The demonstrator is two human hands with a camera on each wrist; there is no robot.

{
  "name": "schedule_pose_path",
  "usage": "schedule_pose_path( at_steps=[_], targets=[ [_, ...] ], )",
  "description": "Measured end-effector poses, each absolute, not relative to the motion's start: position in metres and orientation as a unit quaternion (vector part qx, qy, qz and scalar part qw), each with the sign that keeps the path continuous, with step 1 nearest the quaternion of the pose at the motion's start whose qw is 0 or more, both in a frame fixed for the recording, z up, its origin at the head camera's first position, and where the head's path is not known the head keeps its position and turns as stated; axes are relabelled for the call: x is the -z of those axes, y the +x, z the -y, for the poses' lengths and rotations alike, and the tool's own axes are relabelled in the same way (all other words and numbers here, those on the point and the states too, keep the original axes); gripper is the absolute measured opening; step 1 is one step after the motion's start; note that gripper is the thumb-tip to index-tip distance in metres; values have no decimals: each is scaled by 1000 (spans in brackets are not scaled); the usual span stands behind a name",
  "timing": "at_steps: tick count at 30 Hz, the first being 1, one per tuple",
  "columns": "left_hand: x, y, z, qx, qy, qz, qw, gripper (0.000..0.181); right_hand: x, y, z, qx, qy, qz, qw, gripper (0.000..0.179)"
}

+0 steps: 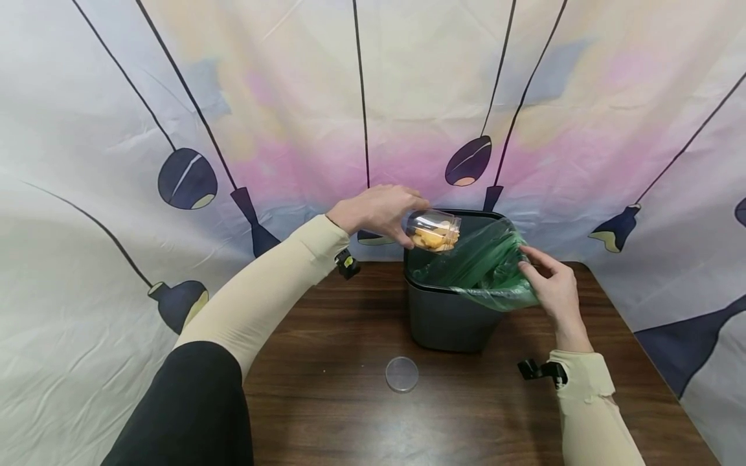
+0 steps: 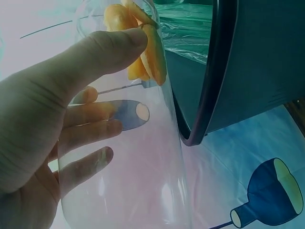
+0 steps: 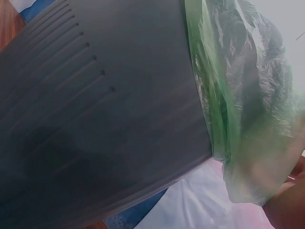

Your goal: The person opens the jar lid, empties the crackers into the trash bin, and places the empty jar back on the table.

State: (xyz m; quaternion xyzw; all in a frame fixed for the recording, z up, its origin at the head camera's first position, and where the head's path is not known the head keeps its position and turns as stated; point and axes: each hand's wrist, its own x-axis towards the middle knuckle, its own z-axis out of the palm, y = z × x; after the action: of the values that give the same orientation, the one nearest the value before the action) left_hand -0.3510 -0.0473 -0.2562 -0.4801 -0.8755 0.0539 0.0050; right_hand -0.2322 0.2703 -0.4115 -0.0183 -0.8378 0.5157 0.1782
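My left hand grips a clear plastic jar, tipped on its side with its mouth toward the right, over the left part of a dark grey trash bin. Yellow-orange pieces lie gathered near the jar's mouth; their exact kind is unclear. In the left wrist view the thumb and fingers curl round the jar. At the bin's right side my right hand pinches the edge of a green trash bag. That bag lies inside the bin and hangs over its rim, as the right wrist view shows.
A round clear lid lies flat on the dark wooden table in front of the bin. Behind the bin hangs a patterned cloth. The table's right edge runs beyond my right hand.
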Motion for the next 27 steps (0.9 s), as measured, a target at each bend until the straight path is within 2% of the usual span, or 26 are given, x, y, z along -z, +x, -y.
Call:
schedule_pose_path(
  at_steps=[13, 27],
  targets=[
    [250, -348, 40, -79, -475, 876, -7, 85, 414, -232, -269, -510, -19, 841, 179, 44],
    [249, -349, 38, -117, -469, 875, 12, 83, 413, -232, -267, -512, -19, 840, 182, 44]
  ],
)
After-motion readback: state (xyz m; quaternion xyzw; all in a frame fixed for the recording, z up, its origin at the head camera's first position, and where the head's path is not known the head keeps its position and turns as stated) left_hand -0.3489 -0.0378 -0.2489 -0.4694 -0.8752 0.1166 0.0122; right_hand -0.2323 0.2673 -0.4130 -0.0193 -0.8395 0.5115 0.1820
